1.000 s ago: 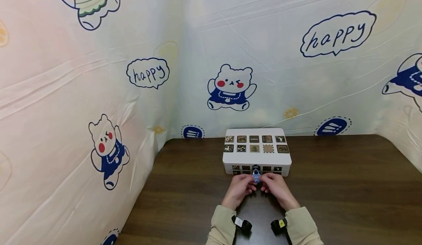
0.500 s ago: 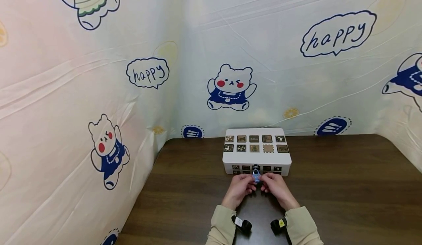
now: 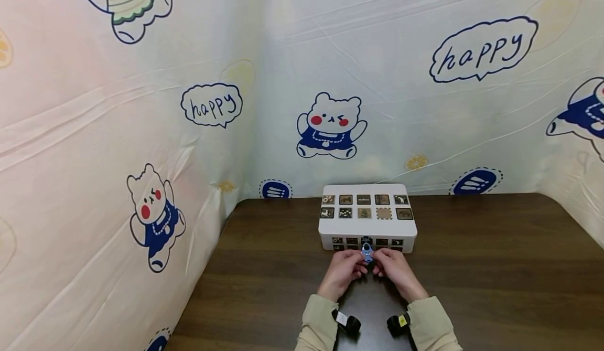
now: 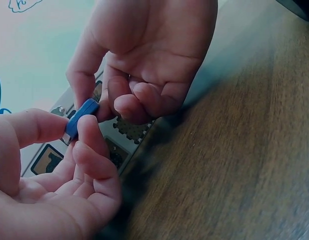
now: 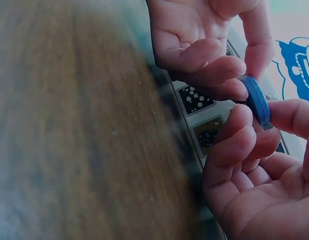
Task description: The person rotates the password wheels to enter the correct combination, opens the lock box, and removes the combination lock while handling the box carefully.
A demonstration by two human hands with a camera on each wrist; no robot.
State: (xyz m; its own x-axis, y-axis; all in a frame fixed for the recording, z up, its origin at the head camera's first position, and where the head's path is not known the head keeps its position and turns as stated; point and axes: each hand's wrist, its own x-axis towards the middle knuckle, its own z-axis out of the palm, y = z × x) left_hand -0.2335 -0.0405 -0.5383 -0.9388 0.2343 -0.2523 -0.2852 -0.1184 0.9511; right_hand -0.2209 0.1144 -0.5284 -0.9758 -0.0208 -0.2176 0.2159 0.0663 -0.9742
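In the head view, my left hand (image 3: 341, 273) and right hand (image 3: 397, 273) meet in front of a white box (image 3: 368, 227). Between them is a small flat blue object (image 3: 367, 254), pinched from both sides by thumbs and fingertips. Its kind is not clear. The left wrist view shows the blue object (image 4: 82, 116) edge-on, with a pale metallic bit at its lower end. Seen from the right wrist, the same blue object (image 5: 256, 100) has a curved, seamed edge. Fingertips cover much of it. The box's front lies just behind it.
Small dark square pictures (image 3: 364, 213) cover the box's top and front. Dark wooden table (image 3: 495, 267) surrounds it. A printed curtain (image 3: 330, 41) hangs right behind the table's far edge. Black wrist cameras (image 3: 348, 323) sit by both sleeves.
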